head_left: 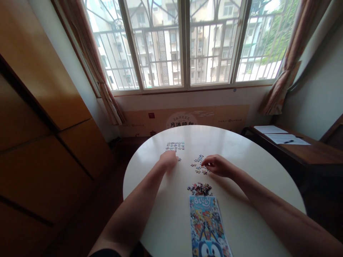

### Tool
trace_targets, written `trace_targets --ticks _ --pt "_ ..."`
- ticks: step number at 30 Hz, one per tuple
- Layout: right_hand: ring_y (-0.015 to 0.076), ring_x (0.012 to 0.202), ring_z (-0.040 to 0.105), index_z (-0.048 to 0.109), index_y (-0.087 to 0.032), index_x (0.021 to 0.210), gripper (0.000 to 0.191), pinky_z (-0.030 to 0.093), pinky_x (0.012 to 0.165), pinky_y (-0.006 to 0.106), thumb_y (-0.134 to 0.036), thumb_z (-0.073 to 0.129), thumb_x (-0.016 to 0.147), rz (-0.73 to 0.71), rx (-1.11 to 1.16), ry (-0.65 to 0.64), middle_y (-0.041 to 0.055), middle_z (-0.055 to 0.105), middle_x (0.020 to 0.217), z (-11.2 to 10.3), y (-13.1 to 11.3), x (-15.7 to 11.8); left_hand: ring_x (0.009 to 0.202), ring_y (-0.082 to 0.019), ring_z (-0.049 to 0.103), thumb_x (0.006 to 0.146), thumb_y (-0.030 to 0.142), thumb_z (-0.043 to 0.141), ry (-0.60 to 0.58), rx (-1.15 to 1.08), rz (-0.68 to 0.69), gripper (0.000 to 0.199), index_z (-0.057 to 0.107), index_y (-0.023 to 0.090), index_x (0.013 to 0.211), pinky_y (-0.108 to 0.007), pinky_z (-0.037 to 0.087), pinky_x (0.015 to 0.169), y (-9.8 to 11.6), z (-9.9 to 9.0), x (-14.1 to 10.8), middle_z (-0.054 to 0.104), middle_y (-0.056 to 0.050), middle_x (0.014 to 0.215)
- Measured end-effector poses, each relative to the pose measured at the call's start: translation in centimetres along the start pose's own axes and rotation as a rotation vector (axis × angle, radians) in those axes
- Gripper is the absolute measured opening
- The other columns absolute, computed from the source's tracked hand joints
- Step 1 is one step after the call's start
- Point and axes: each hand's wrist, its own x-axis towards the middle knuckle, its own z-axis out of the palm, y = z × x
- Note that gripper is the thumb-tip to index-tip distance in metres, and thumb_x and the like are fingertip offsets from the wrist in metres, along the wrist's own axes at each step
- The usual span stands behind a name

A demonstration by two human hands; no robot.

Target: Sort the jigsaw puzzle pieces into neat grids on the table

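Note:
Near the far left part of the white round table [241, 214], my left hand [169, 160] is lowered just in front of rows of puzzle pieces [175, 145]. Its fingers are mostly hidden, and one small piece [179, 159] lies at its right edge. My right hand [216, 165] is over the right side of a loose group of light-coloured pieces [198, 166], with its fingers curled together toward them; whatever is between the fingertips is too small to make out. A heap of darker pieces [200, 189] lies closer to me.
A blue Bluey picture sheet or box [207, 226] lies near the table's front edge. At the right, a brown side table [321, 153] holds papers [285, 139] and dark glasses or a pen. Windows and curtains are behind.

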Motion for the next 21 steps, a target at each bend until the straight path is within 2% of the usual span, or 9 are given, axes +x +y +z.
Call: trace_targets --ticks 3,6,8,10,14,17,21 --pt "0.0120 0.062 0.056 0.076 -0.019 0.086 0.025 0.042 0.062 0.024 -0.009 0.055 0.075 0.007 0.001 0.002 0.0020 0.068 0.074 -0.1 0.0 0.0 0.099 -0.023 0.064 0.090 0.033 0.047 0.079 -0.017 0.046 0.030 0.069 0.021 0.106 -0.029 0.050 0.081 -1.1 -0.6 0.0 0.071 -0.009 0.108" --pt "0.0124 0.064 0.057 0.076 -0.019 0.086 0.024 0.044 0.063 0.024 -0.010 0.055 0.076 0.009 0.017 0.005 0.0023 0.070 0.076 -0.1 0.0 0.0 0.094 -0.019 0.064 0.084 0.023 0.053 0.130 -0.047 0.220 0.027 0.073 0.025 0.102 -0.025 0.049 0.080 -1.8 -1.1 -0.1 0.072 -0.003 0.102" --pt "0.0124 0.064 0.058 0.076 -0.020 0.086 0.024 0.044 0.062 0.024 -0.011 0.056 0.077 0.013 0.024 0.006 0.0024 0.070 0.077 -0.1 -0.1 0.0 0.089 -0.017 0.064 0.080 0.017 0.055 0.106 -0.061 0.328 0.031 0.076 0.027 0.099 -0.023 0.048 0.079 -1.9 -1.1 -0.1 0.073 -0.002 0.097" --pt "0.0125 0.063 0.058 0.076 -0.020 0.086 0.024 0.044 0.061 0.024 -0.010 0.056 0.076 0.015 0.024 0.009 0.0022 0.070 0.076 -0.1 -0.1 0.1 0.086 -0.016 0.064 0.078 0.014 0.053 0.057 -0.061 0.369 0.035 0.078 0.029 0.099 -0.023 0.048 0.078 -1.9 -1.1 -0.1 0.073 -0.001 0.096" --pt "0.0128 0.063 0.058 0.076 -0.020 0.086 0.024 0.044 0.061 0.024 -0.011 0.056 0.076 0.013 0.022 0.012 0.0024 0.071 0.076 -0.1 0.0 0.1 0.091 -0.018 0.065 0.080 0.015 0.050 -0.025 -0.056 0.348 0.041 0.076 0.030 0.108 -0.024 0.049 0.080 -1.9 -1.1 -0.1 0.074 -0.001 0.104" --pt "0.0131 0.063 0.058 0.076 -0.019 0.086 0.025 0.044 0.061 0.024 -0.010 0.055 0.075 0.011 0.028 0.005 0.0031 0.071 0.077 -0.1 0.0 0.1 0.104 -0.021 0.064 0.083 0.019 0.050 -0.088 -0.070 0.310 0.046 0.068 0.027 0.124 -0.026 0.048 0.090 -1.7 -0.8 -0.1 0.070 -0.003 0.118" --pt "0.0133 0.064 0.059 0.076 -0.019 0.087 0.027 0.045 0.062 0.024 -0.009 0.054 0.074 0.021 0.037 -0.003 0.0034 0.072 0.078 0.0 0.2 0.1 0.122 -0.022 0.056 0.088 0.025 0.047 -0.056 -0.080 0.268 0.048 0.058 0.023 0.135 -0.029 0.041 0.104 -0.8 0.5 0.2 0.060 -0.007 0.136"
